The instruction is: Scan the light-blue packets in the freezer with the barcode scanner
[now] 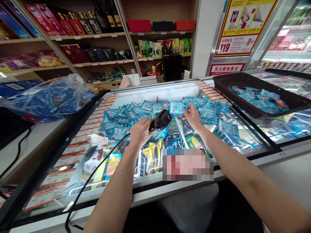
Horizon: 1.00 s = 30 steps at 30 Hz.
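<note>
My left hand (141, 132) is wrapped round the handle of a black corded barcode scanner (163, 119), whose head tilts to the right. Between the thumb and fingers of my right hand (193, 117) is a small blue snack packet (177, 107), with a white barcode label on its left part. The scanner head is just left of and below this packet, apart from it. Many similar blue packets (136, 111) lie spread on the glass top of a freezer (116, 181), behind and on both sides of my hands.
A dark brown basket (243, 108) with more blue packets stands at the right. On the left lies a clear plastic bag (55, 97) of blue packs. The scanner's black cable (97, 171) runs down across the glass. Shelves (97, 37) with bottles and boxes stand behind.
</note>
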Tool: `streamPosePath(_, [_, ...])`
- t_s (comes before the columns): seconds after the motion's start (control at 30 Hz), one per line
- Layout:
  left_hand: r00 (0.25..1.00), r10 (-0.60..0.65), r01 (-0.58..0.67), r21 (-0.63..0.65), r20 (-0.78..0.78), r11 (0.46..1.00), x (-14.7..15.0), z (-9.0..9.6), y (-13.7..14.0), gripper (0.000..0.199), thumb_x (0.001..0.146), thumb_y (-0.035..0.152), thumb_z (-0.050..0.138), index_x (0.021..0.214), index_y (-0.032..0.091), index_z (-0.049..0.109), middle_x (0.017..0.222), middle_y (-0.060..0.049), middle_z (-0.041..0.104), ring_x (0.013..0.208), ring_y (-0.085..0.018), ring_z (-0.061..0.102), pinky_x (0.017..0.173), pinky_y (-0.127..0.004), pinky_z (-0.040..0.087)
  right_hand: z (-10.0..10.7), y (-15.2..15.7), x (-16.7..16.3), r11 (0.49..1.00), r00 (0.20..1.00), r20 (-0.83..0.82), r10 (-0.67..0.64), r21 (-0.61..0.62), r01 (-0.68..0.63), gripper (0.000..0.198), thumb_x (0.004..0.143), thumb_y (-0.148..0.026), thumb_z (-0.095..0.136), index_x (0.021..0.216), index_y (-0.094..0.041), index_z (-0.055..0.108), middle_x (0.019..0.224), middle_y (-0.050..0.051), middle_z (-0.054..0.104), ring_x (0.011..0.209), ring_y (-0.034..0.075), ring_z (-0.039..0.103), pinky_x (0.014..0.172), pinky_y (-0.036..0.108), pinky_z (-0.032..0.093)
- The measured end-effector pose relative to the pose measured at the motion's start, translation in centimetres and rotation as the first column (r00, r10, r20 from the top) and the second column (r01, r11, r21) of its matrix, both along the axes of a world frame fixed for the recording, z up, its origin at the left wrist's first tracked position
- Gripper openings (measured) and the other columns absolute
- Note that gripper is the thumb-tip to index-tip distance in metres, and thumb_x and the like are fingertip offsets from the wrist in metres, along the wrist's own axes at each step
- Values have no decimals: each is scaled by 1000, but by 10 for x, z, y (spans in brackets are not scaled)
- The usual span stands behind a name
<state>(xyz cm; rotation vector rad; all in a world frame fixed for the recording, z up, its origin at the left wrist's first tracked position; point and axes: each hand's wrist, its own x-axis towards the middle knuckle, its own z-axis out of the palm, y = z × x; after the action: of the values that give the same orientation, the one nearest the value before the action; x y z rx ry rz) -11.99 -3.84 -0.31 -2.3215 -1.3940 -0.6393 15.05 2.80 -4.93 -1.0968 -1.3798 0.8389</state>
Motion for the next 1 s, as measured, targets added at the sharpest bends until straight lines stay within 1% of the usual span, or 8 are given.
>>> streamPosePath(0.1, [1000,31,-31,17,2,999,-5,2,1,31,82,38,53,108,23,61,98,-5,67,94,-21,61,67,-29,43,6,-6,-1,999,999,33,-34,41,33,45,84,-45,49,121,-24,34,101,8,60,67,20,67,56,37,55])
streamPosePath(0.2, [995,101,-102,44,15,994,-13,3,2,32,80,38,56,108,23,60,98,-5,67,94,-23,61,68,-30,42,12,-12,-1,980,962,204,-180,118,158,46,88,-39,42,130,-23,30,100,8,58,69,20,65,62,37,53])
streamPosePath(0.33, [984,169,-172,54,58,984,-20,4,4,33,81,40,55,108,22,60,96,-6,67,93,-23,61,69,-29,41,21,-19,3,904,756,498,-426,267,334,43,89,-30,39,131,-20,36,102,11,58,91,25,60,79,41,48])
streamPosePath(0.47, [983,175,-178,52,61,983,-20,4,4,32,82,40,54,108,22,60,95,-6,67,93,-23,60,69,-29,40,28,-26,4,842,525,660,-537,382,381,36,90,-32,40,120,-19,54,121,15,50,113,30,46,89,44,41])
streamPosePath(0.6, [983,175,-178,58,53,982,-20,5,3,33,82,42,54,108,22,61,96,-6,67,94,-23,60,67,-29,40,26,-31,-3,884,446,766,-463,437,166,39,90,-45,41,121,-28,58,134,8,45,123,31,35,101,53,27])
streamPosePath(0.7, [979,190,-195,76,74,978,-21,5,3,35,82,46,53,106,22,62,95,-6,68,91,-22,61,66,-29,39,20,-29,-7,929,391,857,-335,369,-12,41,88,-55,41,118,-34,60,136,3,46,128,31,30,105,60,13])
streamPosePath(0.8, [974,205,-214,89,95,973,-24,6,4,35,81,46,54,104,22,62,95,-6,68,90,-22,61,66,-28,39,15,-24,-5,951,368,886,-282,308,-11,35,92,-47,38,115,-37,61,135,0,49,128,29,31,105,60,12])
streamPosePath(1.0, [963,249,-256,64,102,965,-30,6,5,32,80,42,55,104,22,62,95,-7,67,92,-23,60,66,-28,38,13,-18,8,944,355,875,-328,320,82,32,92,-32,38,112,-35,64,134,-1,51,129,28,31,105,57,15])
